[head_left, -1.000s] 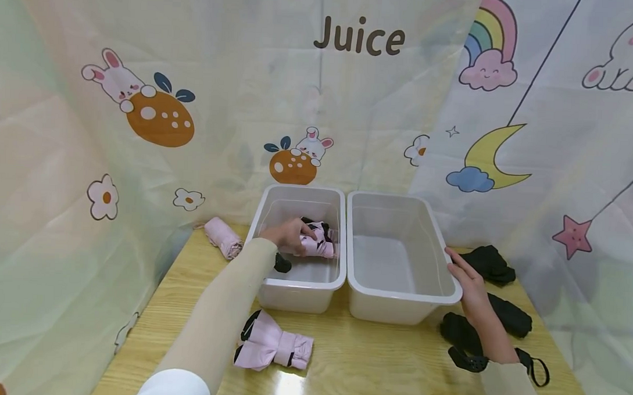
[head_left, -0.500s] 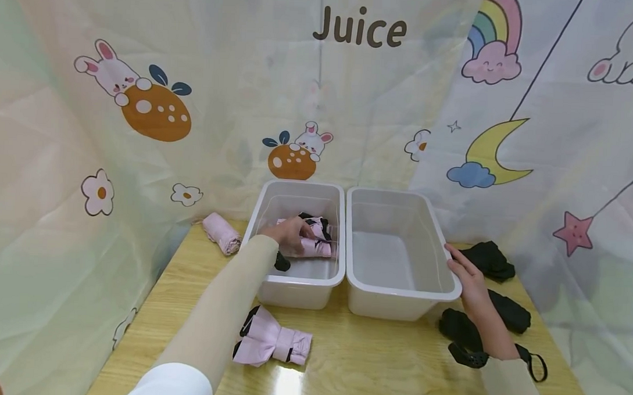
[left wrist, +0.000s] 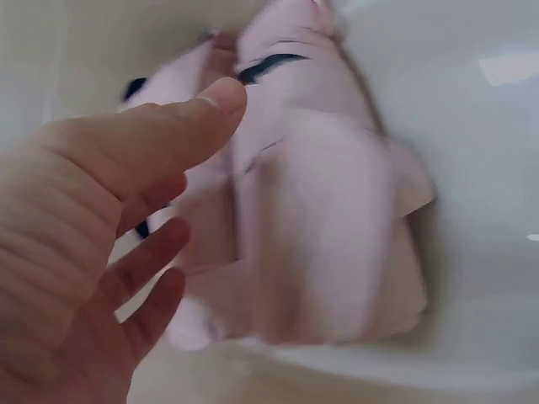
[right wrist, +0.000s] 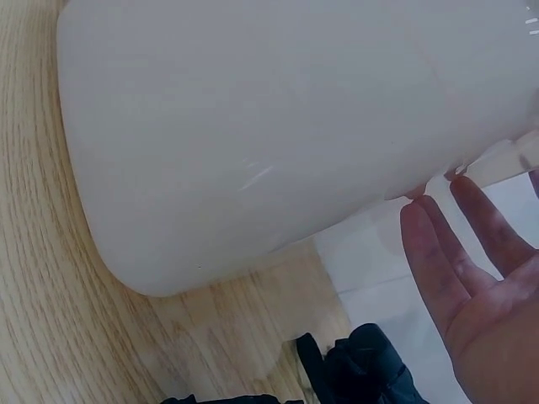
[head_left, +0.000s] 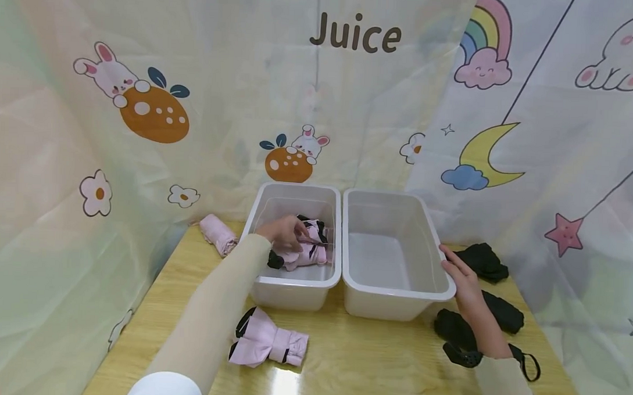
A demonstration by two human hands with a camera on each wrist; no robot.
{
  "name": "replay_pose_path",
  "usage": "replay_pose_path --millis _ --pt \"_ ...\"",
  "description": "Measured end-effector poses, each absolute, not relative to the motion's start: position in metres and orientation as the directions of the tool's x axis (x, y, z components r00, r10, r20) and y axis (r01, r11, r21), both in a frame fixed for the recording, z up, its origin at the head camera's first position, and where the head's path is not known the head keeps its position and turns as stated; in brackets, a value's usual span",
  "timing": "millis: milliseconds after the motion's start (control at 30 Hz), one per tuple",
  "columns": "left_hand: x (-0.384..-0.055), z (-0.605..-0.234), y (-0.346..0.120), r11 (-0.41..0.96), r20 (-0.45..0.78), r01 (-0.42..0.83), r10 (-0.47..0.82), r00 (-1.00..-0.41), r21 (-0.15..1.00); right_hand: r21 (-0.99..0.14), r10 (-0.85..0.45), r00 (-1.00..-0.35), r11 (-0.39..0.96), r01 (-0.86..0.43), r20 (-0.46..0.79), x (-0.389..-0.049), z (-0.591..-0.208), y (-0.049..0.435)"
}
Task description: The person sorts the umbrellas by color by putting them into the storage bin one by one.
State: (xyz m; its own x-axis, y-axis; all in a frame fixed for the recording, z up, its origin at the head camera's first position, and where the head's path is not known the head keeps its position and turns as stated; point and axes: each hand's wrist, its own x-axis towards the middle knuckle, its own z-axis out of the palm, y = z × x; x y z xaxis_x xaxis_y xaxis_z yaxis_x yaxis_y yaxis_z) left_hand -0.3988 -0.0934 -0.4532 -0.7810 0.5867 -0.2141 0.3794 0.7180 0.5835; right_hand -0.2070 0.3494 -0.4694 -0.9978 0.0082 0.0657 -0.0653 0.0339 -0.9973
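My left hand (head_left: 281, 232) reaches into the left white bin (head_left: 295, 282), over folded pink cloth bundles (head_left: 309, 255) with black trim. In the left wrist view, the thumb and loosely bent fingers of that hand (left wrist: 126, 177) are beside a pink bundle (left wrist: 328, 227), with no cloth visibly gripped. My right hand (head_left: 466, 287) rests at the right rim of the right white bin (head_left: 397, 293). Nearly straight fingers of this hand (right wrist: 484, 286) touch the bin's outer side (right wrist: 278, 126) in the right wrist view. A black bundle (head_left: 275, 260) lies inside the left bin.
A pink bow-shaped cloth bundle (head_left: 271, 340) lies on the wooden table (head_left: 373, 362) before the bins. A pink roll (head_left: 218, 235) lies to their left. Several black cloth bundles (head_left: 502, 311) lie on the right. A printed curtain (head_left: 236, 101) hangs behind.
The front pink bundle in the left bin has shifted toward the near side and spread a little, with my left hand staying over it. My right hand stays at the right bin's rim.
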Motion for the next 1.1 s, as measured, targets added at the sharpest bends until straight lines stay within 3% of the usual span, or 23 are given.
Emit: replay_pose_path --millis 333,567,800,1100 --pt "-0.405 -0.389 -0.122 0.617 -0.025 0.484 0.632 -0.775 0.620 -0.995 0.008 -0.995 -0.019 -0.101 0.101 -0.210 -0.468 0.351" --pt "-0.396 -0.351 -0.172 0.568 0.062 0.412 0.534 -0.844 0.712 -0.996 0.013 -0.996 0.004 -0.084 0.084 -0.207 -0.472 0.347" --pt "-0.392 -0.357 -0.216 0.555 0.076 0.364 0.472 -0.878 0.748 -0.996 0.039 -0.996 0.033 -0.077 0.078 -0.201 -0.473 0.351" --pt "-0.376 -0.401 -0.267 0.659 -0.078 0.221 0.392 -0.916 0.719 -0.994 0.025 -0.995 0.049 -0.097 0.099 -0.202 -0.473 0.349"
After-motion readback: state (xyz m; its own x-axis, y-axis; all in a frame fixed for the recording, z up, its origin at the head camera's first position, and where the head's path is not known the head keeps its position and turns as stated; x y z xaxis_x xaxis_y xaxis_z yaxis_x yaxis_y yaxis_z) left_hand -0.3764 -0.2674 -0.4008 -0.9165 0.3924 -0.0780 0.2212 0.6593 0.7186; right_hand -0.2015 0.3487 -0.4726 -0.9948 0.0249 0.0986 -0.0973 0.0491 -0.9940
